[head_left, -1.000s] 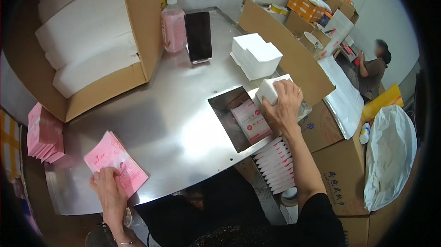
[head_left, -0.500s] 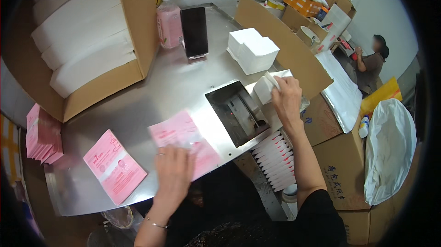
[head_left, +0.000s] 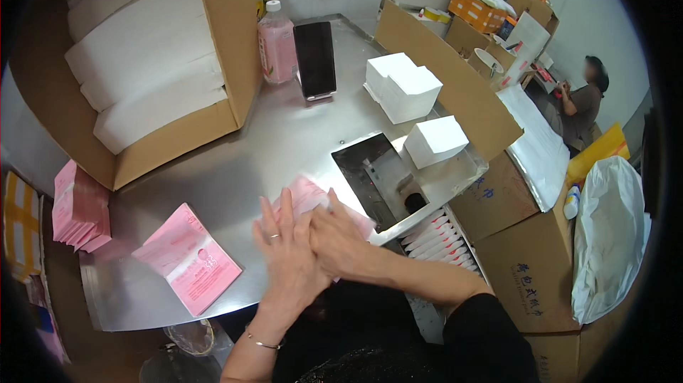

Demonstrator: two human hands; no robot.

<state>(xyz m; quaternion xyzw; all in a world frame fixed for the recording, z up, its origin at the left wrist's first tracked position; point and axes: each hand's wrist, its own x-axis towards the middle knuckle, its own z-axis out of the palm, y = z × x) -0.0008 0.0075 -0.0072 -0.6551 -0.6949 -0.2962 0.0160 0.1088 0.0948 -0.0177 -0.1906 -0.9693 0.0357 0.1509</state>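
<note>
In front of me on the steel table lies a pink printed wrapper, partly covered by both hands. My left hand is over its left part, with fingers spread and nothing seen in them. My right hand crosses in from the right and overlaps the left hand. Its fingers are bent down against the wrapper, and whatever they hold is hidden. To the left, a stack of pink wrappers has its top sheet lifted at one side. A block of white folded tissues stands beside the table's rectangular opening.
Further back are more white tissue blocks, a phone on a stand and a pink bottle. A carton of white tissue bundles stands back left, pink packets at the left edge. A person sits far right.
My right hand has left the white tissue block and come over to the pink wrapper beside my left hand. My left fingers have spread. The left stack's top sheet has lifted.
</note>
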